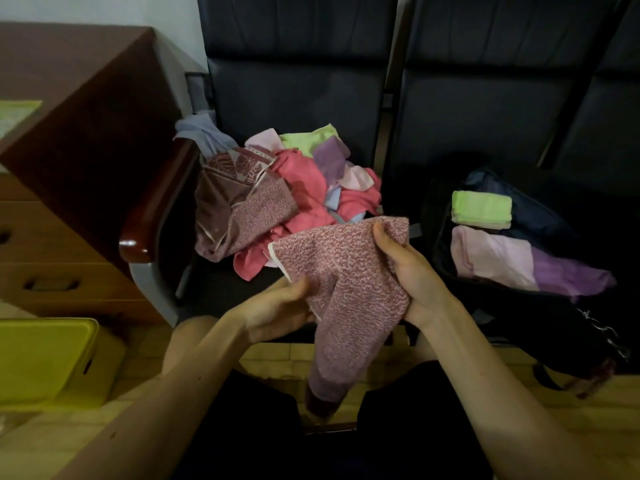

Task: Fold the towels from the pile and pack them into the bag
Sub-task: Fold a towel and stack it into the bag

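Observation:
A mauve speckled towel (346, 278) hangs between my hands in front of the seat. My left hand (277, 310) grips its lower left edge, and my right hand (412, 271) grips its right side with the thumb on top. Its lower end droops toward my lap. The pile of unfolded towels (294, 188), pink, mauve, lilac, green and grey, lies on the dark chair seat behind it. The dark open bag (540, 306) sits on the seat to the right, holding a folded green towel (481, 207), a folded pale pink towel (491, 254) and a purple towel (568, 275).
A row of dark chairs (298, 81) fills the background. A brown wooden desk (69, 109) with drawers stands at the left, close to the chair's armrest (152, 209). A yellow plastic bin (45, 362) sits on the floor at the lower left.

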